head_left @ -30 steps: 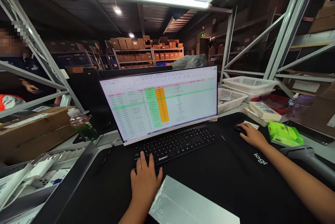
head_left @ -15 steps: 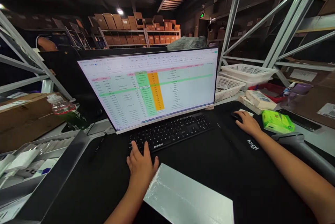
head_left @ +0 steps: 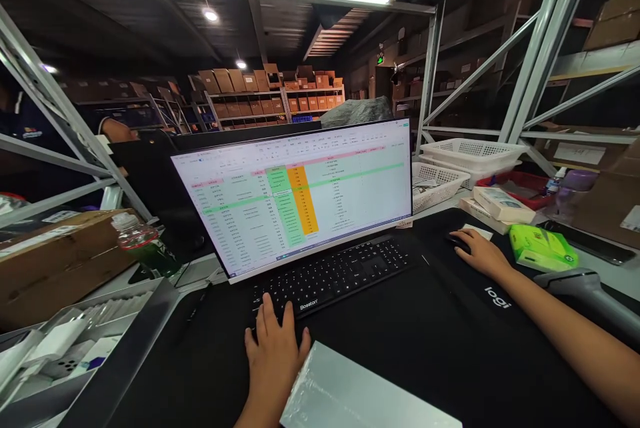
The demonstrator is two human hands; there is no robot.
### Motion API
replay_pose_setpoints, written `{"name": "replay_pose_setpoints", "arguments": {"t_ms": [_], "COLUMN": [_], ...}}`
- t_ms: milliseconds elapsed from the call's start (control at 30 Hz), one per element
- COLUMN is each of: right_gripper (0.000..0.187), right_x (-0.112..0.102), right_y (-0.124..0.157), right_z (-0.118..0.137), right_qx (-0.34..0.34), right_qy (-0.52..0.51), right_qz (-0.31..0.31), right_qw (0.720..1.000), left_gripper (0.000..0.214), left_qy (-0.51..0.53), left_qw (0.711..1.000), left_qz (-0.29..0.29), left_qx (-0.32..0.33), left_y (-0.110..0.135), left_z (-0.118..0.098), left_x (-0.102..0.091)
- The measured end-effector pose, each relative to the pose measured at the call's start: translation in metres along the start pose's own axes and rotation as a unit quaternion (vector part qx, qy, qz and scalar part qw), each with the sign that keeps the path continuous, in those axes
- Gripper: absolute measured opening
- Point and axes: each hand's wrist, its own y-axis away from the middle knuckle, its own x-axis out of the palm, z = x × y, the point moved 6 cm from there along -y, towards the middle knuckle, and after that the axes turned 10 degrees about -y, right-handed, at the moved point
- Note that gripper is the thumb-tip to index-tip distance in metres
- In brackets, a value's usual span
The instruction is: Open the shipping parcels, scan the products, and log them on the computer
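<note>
At eight o'clock from the centre of the view stood a grey tray (head_left: 161, 311) of small packages, and between six and seven the left hand (head_left: 274, 351) was open, its fingers spread, at the lower left of the black keyboard (head_left: 333, 276), which lay at six o'clock. A silver box (head_left: 367, 393) lay between five and six, just beside the left thumb. Near four o'clock the right hand (head_left: 481, 253) was closed lightly over the black mouse (head_left: 456, 241), with a green pack (head_left: 543, 248) farther right.
</note>
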Motion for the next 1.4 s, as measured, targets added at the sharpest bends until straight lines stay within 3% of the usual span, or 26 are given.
{"name": "replay_pose_setpoints", "arguments": {"t_ms": [167, 467, 733, 967, 1400], "right_gripper": [0.044, 0.043, 0.042, 0.04, 0.042], "right_x": [-0.005, -0.01, -0.004, -0.007, -0.013], "right_y": [0.001, 0.001, -0.001, 0.001, 0.004], "right_z": [0.006, 0.012, 0.003, 0.007, 0.015], "right_qx": [0.005, 0.015, -0.003, 0.003, 0.022], "right_qy": [0.022, 0.028, 0.018, 0.02, 0.055], "right_qz": [0.008, 0.027, 0.009, 0.017, 0.036], "right_qw": [1.0, 0.999, 1.0, 1.0, 0.998], "left_gripper": [0.055, 0.056, 0.057, 0.058, 0.057], "left_qy": [-0.013, -0.034, -0.028, -0.035, -0.044], "left_qw": [1.0, 0.998, 0.999, 0.999, 0.997], "left_qz": [0.01, 0.051, 0.037, 0.036, 0.069], "left_qx": [0.005, 0.0, 0.007, 0.022, 0.015], "left_y": [-0.001, 0.0, 0.0, -0.001, 0.001], "left_z": [0.001, -0.004, -0.001, -0.002, -0.006], "left_x": [0.002, -0.019, -0.008, -0.009, -0.029]}}
